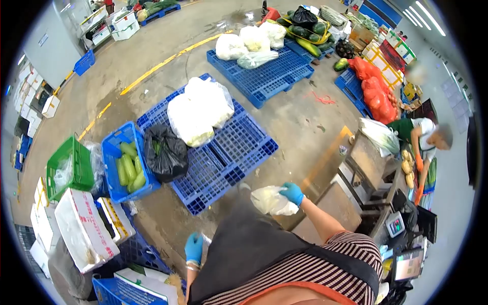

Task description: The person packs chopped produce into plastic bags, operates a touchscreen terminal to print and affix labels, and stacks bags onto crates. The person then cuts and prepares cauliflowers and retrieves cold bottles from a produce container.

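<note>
Gripping a white plastic bag (272,201), your gloved right hand (292,193) is closed on its right end, between the near blue pallet (231,157) and the brown worktop (330,206). Your gloved left hand (193,247) is low, beside your dark apron (239,244); a small pale thing (206,240) shows by it, but you cannot tell whether the fingers hold it, nor how far they are closed.

On the near blue pallet, large white sacks (198,112) lie toward the far corner, and a black bag (165,152) sits at the left edge. Just beside that bag, the blue crate (109,152) holds pale green gourds (131,170), with the green crate (84,168) to its left. At right, a person (424,134) reaches down near long green vegetables (431,178).
</note>
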### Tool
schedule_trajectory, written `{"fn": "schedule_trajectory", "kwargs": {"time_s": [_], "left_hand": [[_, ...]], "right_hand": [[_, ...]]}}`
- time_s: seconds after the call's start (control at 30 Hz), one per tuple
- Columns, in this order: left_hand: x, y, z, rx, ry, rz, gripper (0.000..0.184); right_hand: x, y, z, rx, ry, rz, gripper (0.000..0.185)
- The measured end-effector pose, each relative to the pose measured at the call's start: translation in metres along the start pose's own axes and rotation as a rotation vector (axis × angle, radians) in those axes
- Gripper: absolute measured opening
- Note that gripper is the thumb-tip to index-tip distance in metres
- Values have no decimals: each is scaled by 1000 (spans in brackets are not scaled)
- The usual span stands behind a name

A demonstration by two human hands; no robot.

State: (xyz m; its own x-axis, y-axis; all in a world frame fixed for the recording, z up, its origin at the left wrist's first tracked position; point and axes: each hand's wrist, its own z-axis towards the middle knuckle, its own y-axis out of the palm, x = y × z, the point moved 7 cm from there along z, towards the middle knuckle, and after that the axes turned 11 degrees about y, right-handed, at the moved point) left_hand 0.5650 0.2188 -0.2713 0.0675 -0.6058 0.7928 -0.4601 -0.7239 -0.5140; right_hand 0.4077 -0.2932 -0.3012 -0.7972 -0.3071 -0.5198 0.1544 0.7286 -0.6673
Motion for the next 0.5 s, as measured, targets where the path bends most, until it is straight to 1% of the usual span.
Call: {"fn": "schedule_trajectory", "kwargs": {"time_s": [0.07,0.13,0.17,0.23,0.27,0.3,0.33,0.37,0.4,0.43,0.47,0.5], "left_hand": [[-35,19,15,-59,-142,71,44],[-36,28,22,-53,-280,132,44],[-75,43,25,-68,-287,117,43],[-75,55,51,-159,-253,130,43],[-66,62,44,-199,-266,129,42],[-26,60,52,-178,-330,74,42],[9,54,68,-153,-385,22,41],[3,61,70,-41,-414,-105,40],[-5,69,73,75,-426,-226,39],[3,73,75,89,-459,-271,38],[14,77,79,103,-483,-315,38],[23,79,80,115,-503,-356,38]], "right_hand": [[5,15,62,-77,34,1,39],[9,30,112,-192,10,-71,39],[8,33,125,-191,-1,-69,34],[-10,39,161,-231,31,-165,31],[-20,47,170,-277,44,-228,30],[-39,52,185,-254,-46,-215,28],[-49,67,213,-315,-80,-228,28],[-61,79,243,-285,-109,-264,31],[-88,82,266,-215,-199,-251,31],[-107,94,295,-255,-177,-275,32],[-139,98,309,-344,-141,-285,32],[-157,112,329,-394,-115,-212,31]]}}
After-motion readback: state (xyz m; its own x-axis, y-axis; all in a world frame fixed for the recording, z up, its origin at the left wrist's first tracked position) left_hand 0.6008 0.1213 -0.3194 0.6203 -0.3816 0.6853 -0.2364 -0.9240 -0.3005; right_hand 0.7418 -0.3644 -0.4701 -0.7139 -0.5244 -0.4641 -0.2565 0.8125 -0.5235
